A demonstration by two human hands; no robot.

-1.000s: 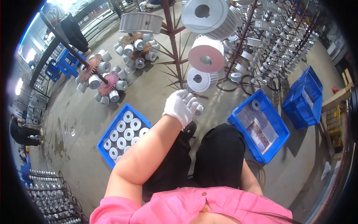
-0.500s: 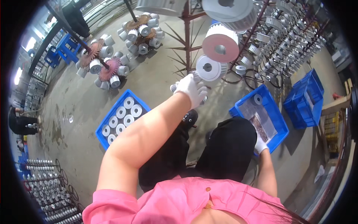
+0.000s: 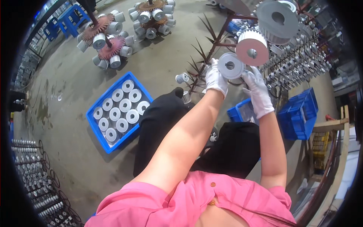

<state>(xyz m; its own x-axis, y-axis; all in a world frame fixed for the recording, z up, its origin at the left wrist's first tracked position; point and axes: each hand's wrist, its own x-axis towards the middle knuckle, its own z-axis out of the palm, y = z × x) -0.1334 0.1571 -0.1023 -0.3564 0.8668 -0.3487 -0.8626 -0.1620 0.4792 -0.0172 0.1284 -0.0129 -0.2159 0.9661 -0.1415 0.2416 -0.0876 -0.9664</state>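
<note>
My left hand [image 3: 216, 80], in a white glove, is closed at the left edge of a silver toothed pulley [image 3: 229, 67] on a spiked rust-brown rack [image 3: 212, 55]. My gloved right hand [image 3: 259, 93] has its fingers against the pulley's lower right side; part of its grip is hidden behind the rim. Just above that pulley hangs a pulley with a pinkish face [image 3: 251, 53]. A larger grey pulley [image 3: 278, 22] is higher up. Smaller pulleys [image 3: 182, 78] sit low on the rack, left of my left hand.
A blue tray [image 3: 109, 147] with rows of pulleys lies on the floor at left. Another blue tray [image 3: 235, 115] is partly hidden behind my right knee, with stacked blue crates [image 3: 300, 117] farther right. Racks of small pulleys [image 3: 298, 62] fill the far right; round-disc racks [image 3: 110, 52] stand far left.
My right hand has come up from the right blue tray to the pulley. My left hand has moved up and right to the same pulley. The view has shifted, and the rack now leans.
</note>
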